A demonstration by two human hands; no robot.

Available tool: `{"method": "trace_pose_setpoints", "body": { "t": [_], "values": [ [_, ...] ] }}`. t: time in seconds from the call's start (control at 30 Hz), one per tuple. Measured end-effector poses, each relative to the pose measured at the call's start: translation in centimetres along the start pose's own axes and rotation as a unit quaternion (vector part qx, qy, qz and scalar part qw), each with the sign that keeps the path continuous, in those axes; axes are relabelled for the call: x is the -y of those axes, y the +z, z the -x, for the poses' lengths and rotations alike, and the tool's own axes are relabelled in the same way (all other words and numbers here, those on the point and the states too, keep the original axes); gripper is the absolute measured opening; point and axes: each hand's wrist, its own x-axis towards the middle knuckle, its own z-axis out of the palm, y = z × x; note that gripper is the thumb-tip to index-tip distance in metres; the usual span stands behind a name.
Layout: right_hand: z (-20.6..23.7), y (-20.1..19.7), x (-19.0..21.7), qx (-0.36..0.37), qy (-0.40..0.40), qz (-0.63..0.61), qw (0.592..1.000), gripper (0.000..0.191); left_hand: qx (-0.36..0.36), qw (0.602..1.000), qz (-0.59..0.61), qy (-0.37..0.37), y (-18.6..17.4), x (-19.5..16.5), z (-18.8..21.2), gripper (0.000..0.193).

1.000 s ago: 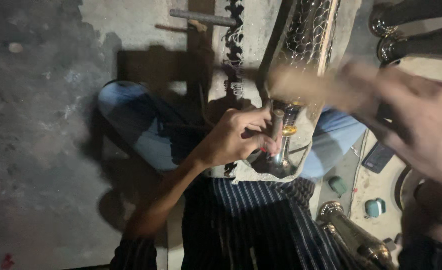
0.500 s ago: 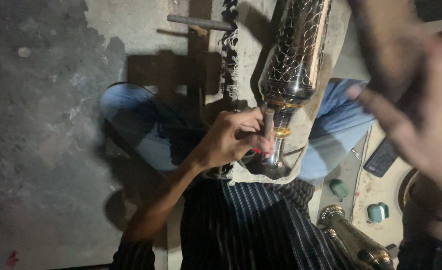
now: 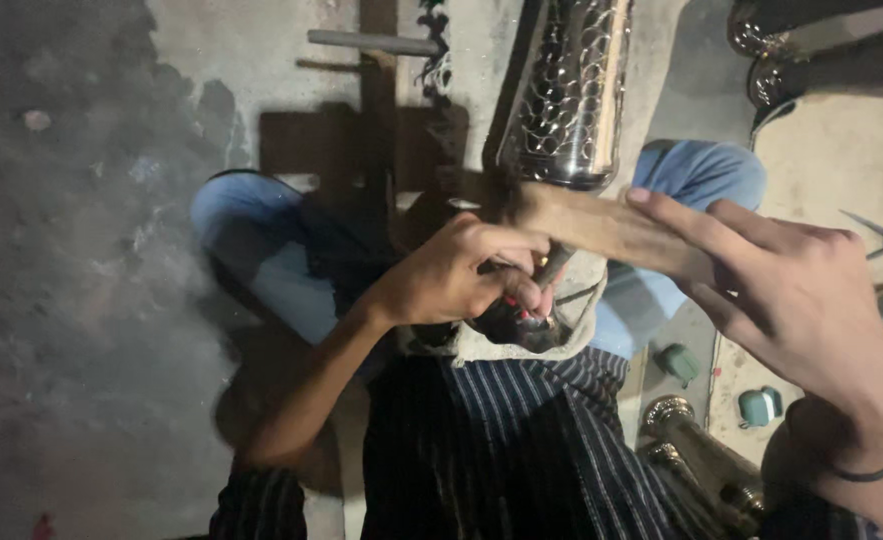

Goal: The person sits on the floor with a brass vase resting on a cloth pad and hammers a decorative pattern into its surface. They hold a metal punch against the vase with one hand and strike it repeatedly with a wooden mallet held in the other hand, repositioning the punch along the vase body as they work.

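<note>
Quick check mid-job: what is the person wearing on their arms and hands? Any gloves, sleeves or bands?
Both hands are bare, no gloves. The left hand leads to a bare forearm; a dark striped sleeve starts only near the elbow, matching the dark striped shirt. The right hand has a thin dark band around the wrist. No rings are visible on the fingers.

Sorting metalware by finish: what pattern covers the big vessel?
Hammered, scale-like dimples on shiny silver vessel; head view.

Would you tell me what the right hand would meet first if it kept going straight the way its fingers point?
The right hand, gripping a wooden stick, points left toward the left hand. It would likely meet that hand's knuckles first, though depth between them is unclear.
</note>
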Motion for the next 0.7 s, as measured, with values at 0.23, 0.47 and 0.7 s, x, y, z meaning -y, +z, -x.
{"method": "trace_pose_setpoints", "body": {
  "t": [0.23,0.47,0.7],
  "values": [
    [0.3,0.8,0.7,-0.268,0.011,-0.346,0.899,0.072,-0.055,0.998,-0.027,0.002,0.8,-0.6,0.1,0.014],
    [-0.6,-0.4,-0.5,-0.280,0.004,-0.215,0.936,0.076,-0.094,0.991,-0.090,-0.002,1.7,-1.0,0.3,0.014],
    [-1.4,-0.1,-0.1,-0.126,-0.056,-0.184,0.973,0.072,-0.101,0.985,-0.132,0.036,2.4,-1.4,-0.2,0.006]
  ]
}}
